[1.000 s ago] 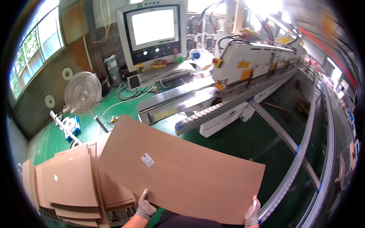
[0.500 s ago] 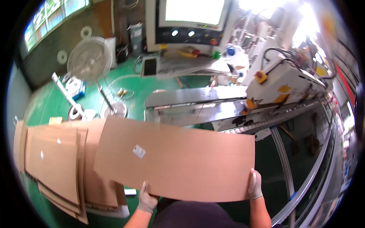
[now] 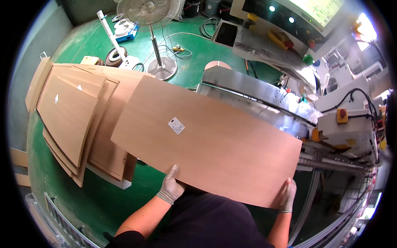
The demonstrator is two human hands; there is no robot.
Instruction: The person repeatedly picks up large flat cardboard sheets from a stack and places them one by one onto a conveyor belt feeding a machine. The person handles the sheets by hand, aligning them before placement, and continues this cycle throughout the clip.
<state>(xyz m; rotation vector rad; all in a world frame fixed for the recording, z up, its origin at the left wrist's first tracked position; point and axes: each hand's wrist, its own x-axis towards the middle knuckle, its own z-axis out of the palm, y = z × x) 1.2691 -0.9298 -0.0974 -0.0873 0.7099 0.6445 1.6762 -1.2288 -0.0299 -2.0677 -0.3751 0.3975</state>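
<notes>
Left hand: my gloved left hand (image 3: 170, 188) grips the near edge of the board, fingers curled over its top face.
Right hand: my gloved right hand (image 3: 287, 194) clasps the same edge at the near right corner.
Board: the tan wooden board (image 3: 206, 140) lies flat between my hands, held in front of my body above the green floor (image 3: 103, 194); a small white label (image 3: 176, 125) sits on its top.
Stack: similar boards (image 3: 70, 111) lie piled just left of it, partly under its left end.
Machine: a grey metal machine (image 3: 264, 97) stands beyond the board's far edge.
Fan: a standing fan (image 3: 149, 12) stands on the floor behind the stack.
</notes>
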